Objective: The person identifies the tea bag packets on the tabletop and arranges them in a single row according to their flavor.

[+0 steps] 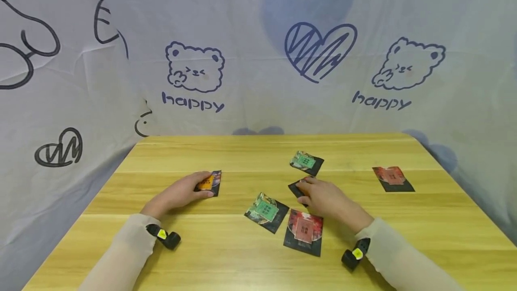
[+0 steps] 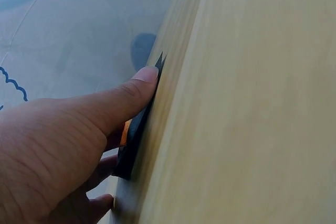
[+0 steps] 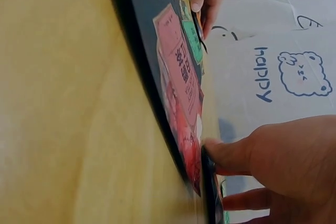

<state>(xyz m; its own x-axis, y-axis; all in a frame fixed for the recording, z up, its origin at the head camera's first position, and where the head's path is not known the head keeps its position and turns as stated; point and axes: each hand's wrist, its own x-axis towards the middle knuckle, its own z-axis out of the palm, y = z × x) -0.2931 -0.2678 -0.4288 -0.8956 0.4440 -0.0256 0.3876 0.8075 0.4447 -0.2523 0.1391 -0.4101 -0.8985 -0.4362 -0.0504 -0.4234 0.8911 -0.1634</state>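
Observation:
My left hand [image 1: 183, 193] grips a small flat packet with an orange label [image 1: 206, 182], thumb on its near edge. In the left wrist view, that packet's dark side [image 2: 137, 135] shows under the thumb. My right hand [image 1: 325, 196] pinches a dark packet [image 1: 298, 187] between thumb and fingers; its label is mostly hidden. Just left of the right hand lies a green-labelled packet [image 1: 265, 211]. Nearer me is a red-labelled packet [image 1: 303, 231], large in the right wrist view. Beyond the right hand lies another green-labelled packet [image 1: 304, 161].
Another red-labelled packet [image 1: 393, 178] lies apart on the right of the wooden table [image 1: 210, 255]. A pale cloth [image 1: 250, 71] with drawn hearts and bears hangs behind the table and along its sides.

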